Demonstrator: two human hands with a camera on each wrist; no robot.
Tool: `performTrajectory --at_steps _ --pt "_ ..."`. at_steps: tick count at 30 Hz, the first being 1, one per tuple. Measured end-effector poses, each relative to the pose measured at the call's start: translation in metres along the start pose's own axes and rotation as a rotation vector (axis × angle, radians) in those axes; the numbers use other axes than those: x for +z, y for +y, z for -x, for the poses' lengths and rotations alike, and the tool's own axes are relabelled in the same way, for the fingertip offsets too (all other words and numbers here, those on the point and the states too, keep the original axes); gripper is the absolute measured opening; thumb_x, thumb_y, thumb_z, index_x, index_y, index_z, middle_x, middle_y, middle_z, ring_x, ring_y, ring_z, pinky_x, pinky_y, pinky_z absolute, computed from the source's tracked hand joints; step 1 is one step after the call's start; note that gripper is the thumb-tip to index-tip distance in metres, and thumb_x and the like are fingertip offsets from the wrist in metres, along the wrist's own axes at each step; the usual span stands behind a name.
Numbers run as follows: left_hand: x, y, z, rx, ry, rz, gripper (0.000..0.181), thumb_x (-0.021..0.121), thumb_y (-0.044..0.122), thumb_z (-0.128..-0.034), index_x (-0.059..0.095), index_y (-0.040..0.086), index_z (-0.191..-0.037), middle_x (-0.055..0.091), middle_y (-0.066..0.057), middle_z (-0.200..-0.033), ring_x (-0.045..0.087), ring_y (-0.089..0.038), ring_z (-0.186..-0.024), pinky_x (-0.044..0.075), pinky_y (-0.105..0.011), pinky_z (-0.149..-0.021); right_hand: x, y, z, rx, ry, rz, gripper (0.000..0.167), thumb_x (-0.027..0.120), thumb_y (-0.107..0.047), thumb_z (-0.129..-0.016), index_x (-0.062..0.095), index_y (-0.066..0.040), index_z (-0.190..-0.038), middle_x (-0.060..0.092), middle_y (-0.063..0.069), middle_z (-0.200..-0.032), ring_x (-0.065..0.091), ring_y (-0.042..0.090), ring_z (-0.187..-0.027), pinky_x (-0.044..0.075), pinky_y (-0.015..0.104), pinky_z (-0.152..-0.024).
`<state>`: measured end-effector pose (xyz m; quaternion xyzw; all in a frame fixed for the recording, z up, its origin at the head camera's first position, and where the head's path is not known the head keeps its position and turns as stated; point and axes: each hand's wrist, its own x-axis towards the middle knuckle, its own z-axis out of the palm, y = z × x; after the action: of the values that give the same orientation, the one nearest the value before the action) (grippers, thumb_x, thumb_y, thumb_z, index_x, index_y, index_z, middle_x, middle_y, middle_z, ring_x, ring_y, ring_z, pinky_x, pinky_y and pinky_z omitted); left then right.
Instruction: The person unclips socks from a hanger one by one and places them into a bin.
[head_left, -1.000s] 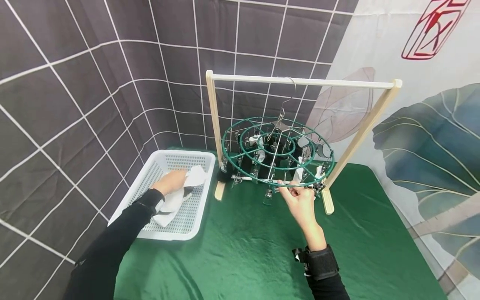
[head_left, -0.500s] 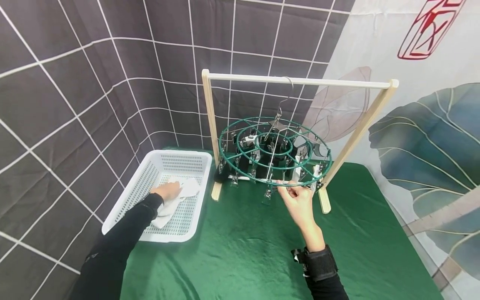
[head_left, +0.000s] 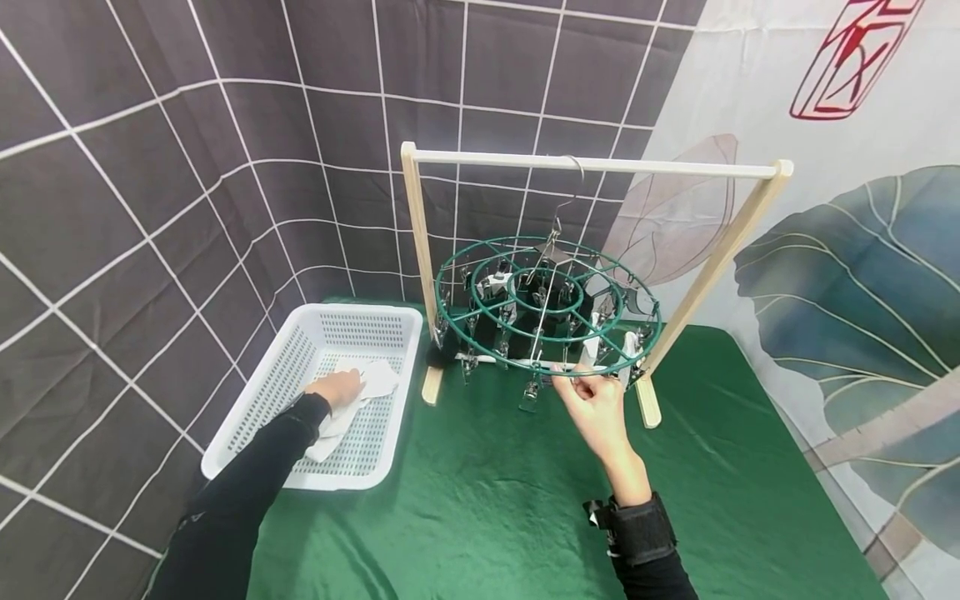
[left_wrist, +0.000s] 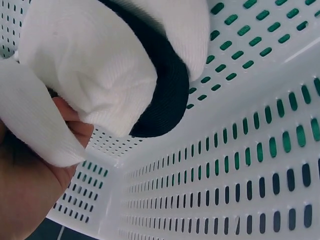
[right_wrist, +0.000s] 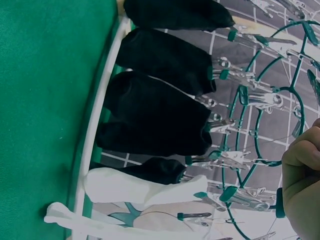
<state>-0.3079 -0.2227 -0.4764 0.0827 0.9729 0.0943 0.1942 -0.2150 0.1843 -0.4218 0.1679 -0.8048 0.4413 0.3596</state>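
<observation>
My left hand (head_left: 337,388) is low inside the white basket (head_left: 406,367), fingers curled round a white sock (head_left: 380,377). The left wrist view shows white socks (left_wrist: 100,65) over the palm (left_wrist: 30,195), with a black sock (left_wrist: 172,85) among them; some fingers are hidden behind the cloth. My right hand (head_left: 597,412) pinches the near rim of the green round clip hanger (head_left: 480,343); its fingertips are partly hidden there. In the right wrist view, black socks (right_wrist: 160,115) and white socks (right_wrist: 140,187) hang from metal clips beside the curled right fingers (right_wrist: 305,160).
The hanger hooks onto the white top bar (head_left: 637,165) of a wooden stand (head_left: 712,275). A lower white bar runs behind the right hand. Green cloth (head_left: 450,517) covers the table, and a dark gridded curtain (head_left: 247,208) stands behind and to the left.
My left hand has moved slightly down and left with the white cloth, and the dark patch beside it no longer shows in the head view. My right hand stays at the hanger's rim.
</observation>
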Motion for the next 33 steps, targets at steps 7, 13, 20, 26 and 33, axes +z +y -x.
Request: performTrajectory --at_steps 7,13,20,26,33 --pt "0.005 -0.004 0.002 -0.002 -0.008 0.026 0.052 0.029 0.024 -0.1021 0.033 -0.016 -0.134 0.048 -0.035 -0.128 0.046 -0.048 -0.12 0.036 -0.056 -0.1 0.001 0.001 0.001 -0.022 -0.015 -0.009 0.041 0.069 -0.008 -0.081 0.038 -0.016 -0.055 0.026 -0.01 -0.049 0.021 0.0 -0.045 0.018 0.02 -0.044" --pt "-0.018 0.006 0.007 0.039 -0.019 0.112 0.043 0.049 0.021 -0.0946 0.049 -0.01 -0.124 0.059 -0.028 -0.115 0.059 -0.038 -0.1 0.047 -0.049 -0.086 0.003 0.001 0.001 -0.027 -0.01 0.004 0.04 0.07 -0.007 -0.081 0.04 -0.016 -0.055 0.028 -0.011 -0.049 0.023 0.001 -0.045 0.019 0.02 -0.044" --pt "-0.055 0.043 0.011 0.193 0.347 0.081 0.02 0.054 0.016 -0.0936 0.061 -0.003 -0.094 0.063 -0.016 -0.085 0.06 -0.031 -0.078 0.05 -0.043 -0.072 0.001 -0.009 -0.001 -0.025 -0.011 0.006 0.036 0.071 -0.006 -0.08 0.045 -0.014 -0.057 0.028 -0.009 -0.05 0.024 0.002 -0.045 0.019 0.02 -0.044" --pt "-0.075 0.11 0.035 0.309 0.972 0.386 0.024 0.051 0.016 -0.0938 0.052 0.009 -0.071 0.052 -0.006 -0.063 0.049 -0.022 -0.058 0.039 -0.033 -0.055 0.003 -0.004 0.001 -0.018 -0.023 0.018 0.037 0.071 -0.01 -0.082 0.044 -0.016 -0.056 0.028 -0.011 -0.05 0.023 0.002 -0.045 0.019 0.02 -0.044" --pt "-0.073 0.183 0.064 0.95 1.368 0.486 0.01 0.055 0.005 -0.0879 0.06 -0.001 -0.081 0.06 -0.013 -0.08 0.057 -0.025 -0.078 0.049 -0.033 -0.076 0.005 -0.01 0.0 -0.05 -0.013 0.044 0.045 0.071 -0.012 -0.081 0.036 -0.016 -0.053 0.026 -0.01 -0.048 0.022 0.002 -0.045 0.018 0.02 -0.044"
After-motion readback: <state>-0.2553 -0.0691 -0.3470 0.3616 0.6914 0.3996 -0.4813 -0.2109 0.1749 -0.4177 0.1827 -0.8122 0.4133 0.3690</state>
